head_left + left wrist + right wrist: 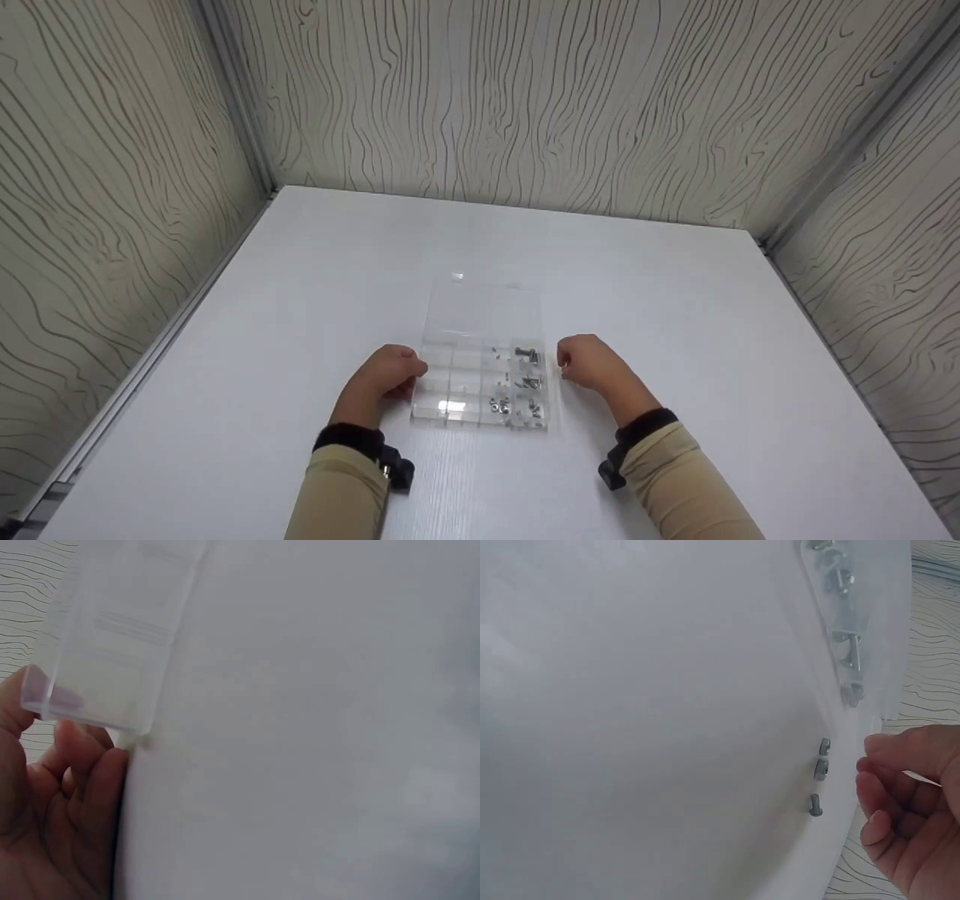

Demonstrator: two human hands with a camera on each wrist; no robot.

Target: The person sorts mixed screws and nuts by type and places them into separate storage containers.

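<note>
A clear compartment box (480, 390) lies on the white table (675, 315), its lid (484, 311) folded flat behind it. Screws and nuts (527, 356) fill its right-hand cells. My left hand (386, 375) is at the box's left wall with curled fingers. In the left wrist view the thumb and fingers (67, 802) close round the box corner (112, 645). My right hand (589, 364) rests just right of the box, fingers curled, with nothing seen in it. In the right wrist view three loose screws (820, 769) lie on the table between the right hand (907, 802) and the box (855, 607).
Wood-grain panels (525, 97) wall the table at the back and on both sides. Black wrist straps (360, 442) sit on both beige sleeves.
</note>
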